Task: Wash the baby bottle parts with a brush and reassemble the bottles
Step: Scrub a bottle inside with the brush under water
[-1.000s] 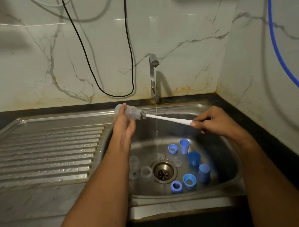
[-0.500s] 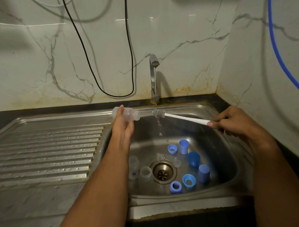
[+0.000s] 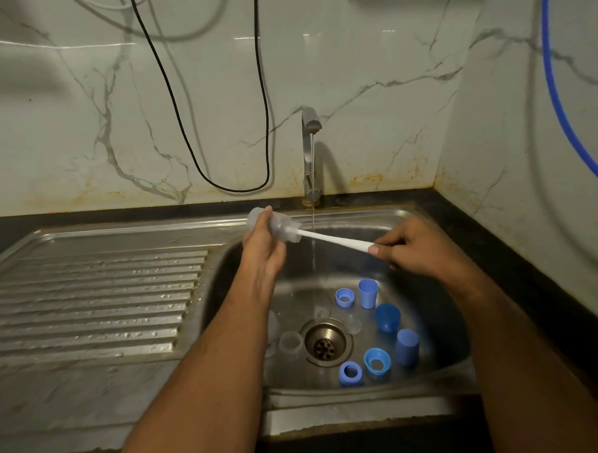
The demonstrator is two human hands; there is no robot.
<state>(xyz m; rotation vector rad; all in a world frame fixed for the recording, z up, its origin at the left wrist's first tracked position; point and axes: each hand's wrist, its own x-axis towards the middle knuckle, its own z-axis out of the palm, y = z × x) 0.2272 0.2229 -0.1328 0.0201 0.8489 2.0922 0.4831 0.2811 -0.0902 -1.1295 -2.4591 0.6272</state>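
My left hand (image 3: 262, 248) grips a clear baby bottle (image 3: 284, 228) held sideways over the sink's left rim, its mouth pointing right. My right hand (image 3: 408, 247) pinches the end of a white brush handle (image 3: 332, 238); the bristle head is pushed inside the bottle. In the basin lie several blue parts: three rings (image 3: 345, 298) (image 3: 377, 361) (image 3: 350, 373) and three caps (image 3: 368, 292) (image 3: 388, 317) (image 3: 407, 347). Clear parts (image 3: 290, 343) sit left of the drain; my left forearm partly hides one.
The tap (image 3: 309, 123) runs a thin stream into the steel sink (image 3: 366, 393), just behind the brush handle. A ribbed wet draining board (image 3: 88, 297) lies to the left. Marble walls stand behind and to the right, with a black cable (image 3: 220, 185) and a blue hose (image 3: 559, 95).
Half a second ago the brush was out of the bottle, its head under the water stream. My right hand has pushed it left, back into the bottle.
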